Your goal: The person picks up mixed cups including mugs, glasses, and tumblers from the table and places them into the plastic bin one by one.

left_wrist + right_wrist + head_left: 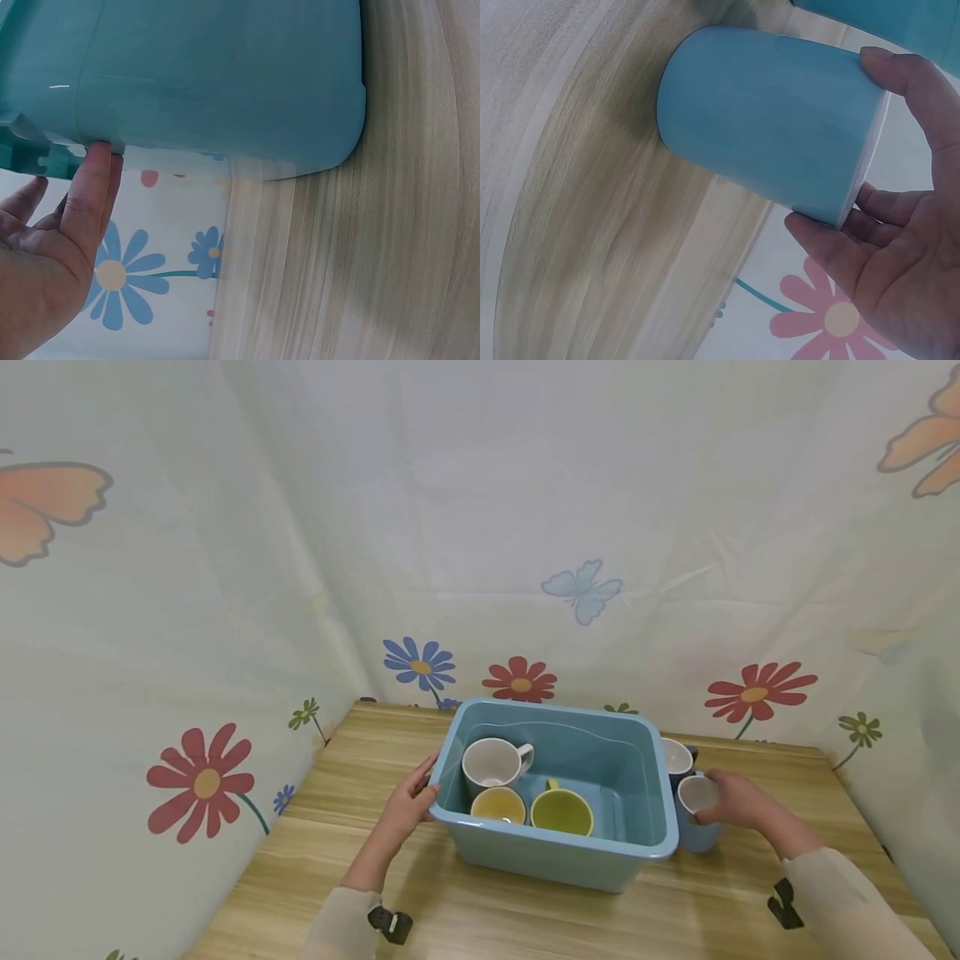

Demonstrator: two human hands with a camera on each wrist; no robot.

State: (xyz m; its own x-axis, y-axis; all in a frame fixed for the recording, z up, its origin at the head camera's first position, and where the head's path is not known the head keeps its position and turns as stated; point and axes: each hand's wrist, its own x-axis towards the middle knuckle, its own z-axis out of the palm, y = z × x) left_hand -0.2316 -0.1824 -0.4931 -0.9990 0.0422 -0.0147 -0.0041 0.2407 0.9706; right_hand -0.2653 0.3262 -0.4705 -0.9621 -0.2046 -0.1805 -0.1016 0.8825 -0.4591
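A blue plastic bin (540,856) stands on the table. At its left rim my left hand (408,802) holds on, thumb at the edge; in the left wrist view the fingers (90,195) reach up under the rim. Inside, a white mug (491,764), a mug with a yellow interior (497,806) and a green mug (562,812) sit toward the left and front. Right of the bin, my right hand (738,802) grips a light blue mug (765,120) near its rim, thumb on one side and fingers on the other. The mug is upright in the head view.
A dark mug with a white interior (677,756) stands just behind the light blue one, close to the bin's right wall. The wooden table (360,752) meets a flower-printed curtain (480,527) at the back and on both sides.
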